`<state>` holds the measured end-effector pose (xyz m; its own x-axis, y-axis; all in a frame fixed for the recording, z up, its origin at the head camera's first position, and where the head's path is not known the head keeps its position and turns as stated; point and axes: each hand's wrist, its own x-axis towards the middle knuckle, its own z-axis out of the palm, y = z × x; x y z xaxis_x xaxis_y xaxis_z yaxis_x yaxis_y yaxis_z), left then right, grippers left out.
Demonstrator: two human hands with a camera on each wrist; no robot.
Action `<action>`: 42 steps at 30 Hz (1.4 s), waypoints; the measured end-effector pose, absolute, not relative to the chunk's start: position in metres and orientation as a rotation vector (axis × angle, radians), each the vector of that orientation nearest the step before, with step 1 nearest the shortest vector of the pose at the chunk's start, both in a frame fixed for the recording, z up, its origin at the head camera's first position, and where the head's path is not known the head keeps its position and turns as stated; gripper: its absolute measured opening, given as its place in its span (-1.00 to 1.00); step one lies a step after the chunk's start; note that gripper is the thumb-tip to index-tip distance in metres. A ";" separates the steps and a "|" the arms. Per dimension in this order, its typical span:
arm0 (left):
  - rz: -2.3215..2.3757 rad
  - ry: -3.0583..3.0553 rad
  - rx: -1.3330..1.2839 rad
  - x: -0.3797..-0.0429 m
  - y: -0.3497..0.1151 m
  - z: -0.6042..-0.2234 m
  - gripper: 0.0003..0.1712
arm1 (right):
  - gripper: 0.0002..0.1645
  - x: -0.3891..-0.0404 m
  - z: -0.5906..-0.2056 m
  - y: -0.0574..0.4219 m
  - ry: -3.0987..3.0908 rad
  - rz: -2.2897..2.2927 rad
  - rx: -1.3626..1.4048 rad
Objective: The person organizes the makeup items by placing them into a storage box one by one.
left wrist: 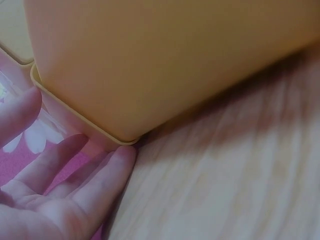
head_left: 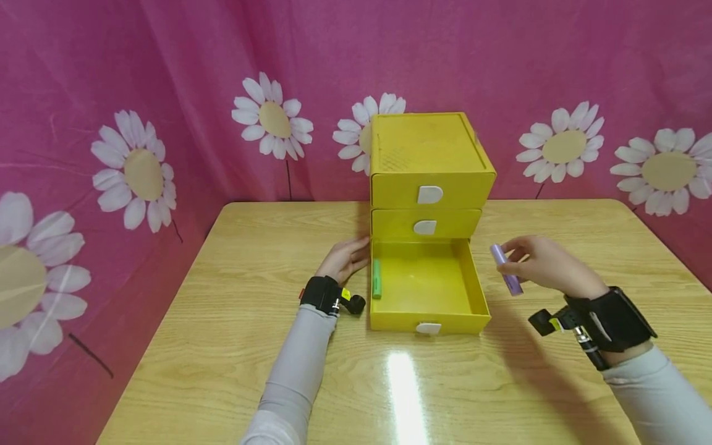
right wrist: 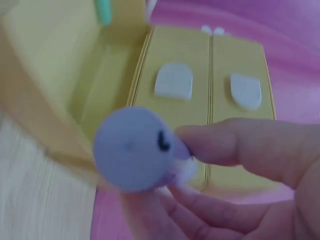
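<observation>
My right hand [head_left: 542, 266] pinches a short purple cylinder [head_left: 507, 272] between thumb and fingers, to the right of the open bottom drawer [head_left: 485, 309]. In the right wrist view the flat round end of the purple cylinder [right wrist: 127, 150] faces the camera, with a small black mark. My left hand [head_left: 342, 256] rests at the left side of the yellow drawer cabinet [head_left: 428, 142], its fingers loosely bent. The left wrist view shows fingertips [left wrist: 125, 155] right at the cabinet's lower edge. A small green stick [head_left: 377, 279] lies along the left wall inside the pulled-out drawer.
Two closed drawers with white handles [head_left: 430, 194] sit above the bottom one. The cabinet stands toward the back of a wooden table [head_left: 250, 259]. Behind it hangs a pink cloth [head_left: 445, 49] with white daisies.
</observation>
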<state>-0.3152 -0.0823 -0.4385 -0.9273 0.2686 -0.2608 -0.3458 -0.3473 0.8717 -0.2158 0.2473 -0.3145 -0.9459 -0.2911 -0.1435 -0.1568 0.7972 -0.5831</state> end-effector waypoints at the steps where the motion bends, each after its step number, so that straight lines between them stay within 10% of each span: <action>1: 2.311 1.517 -0.103 -0.315 -0.082 -0.438 -0.48 | -0.41 -0.219 -0.312 0.241 2.736 -0.888 -0.353; 42: 2.307 1.531 -0.119 -0.317 -0.083 -0.438 -0.54 | -0.88 -0.313 -0.385 0.089 2.207 -0.958 -0.167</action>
